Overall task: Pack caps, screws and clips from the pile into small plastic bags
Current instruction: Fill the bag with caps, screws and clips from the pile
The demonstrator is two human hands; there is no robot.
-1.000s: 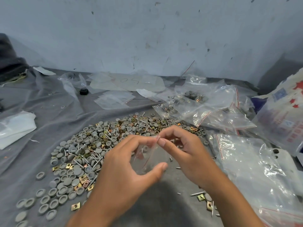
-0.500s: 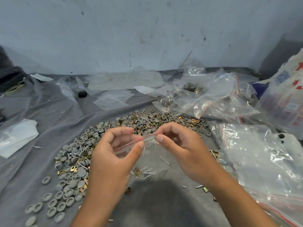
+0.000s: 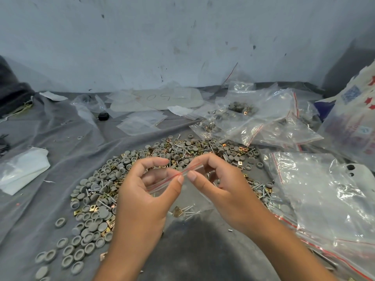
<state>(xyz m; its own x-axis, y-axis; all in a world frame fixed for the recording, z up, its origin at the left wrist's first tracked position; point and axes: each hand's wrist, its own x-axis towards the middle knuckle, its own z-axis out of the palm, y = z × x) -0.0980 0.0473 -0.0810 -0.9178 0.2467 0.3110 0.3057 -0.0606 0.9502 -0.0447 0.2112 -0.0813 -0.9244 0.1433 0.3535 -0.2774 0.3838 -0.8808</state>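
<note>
Both hands, left hand [image 3: 146, 191] and right hand [image 3: 221, 191], are pinching a clear, red-striped small bag [image 3: 183, 199] holding screws and a clip. Its strip is now tilting up rightward, less level than before.

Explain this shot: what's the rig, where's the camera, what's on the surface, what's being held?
No machine here: a person works with two bare hands, filmed by a camera worn on the head, looking forward and down. The left hand and right hand each pinch the red-striped top edge of a small clear plastic bag; a few screws and a brass clip show inside. Behind lies a pile of grey caps, screws and clips on a grey cloth. Filled bags sit to the right.
</note>
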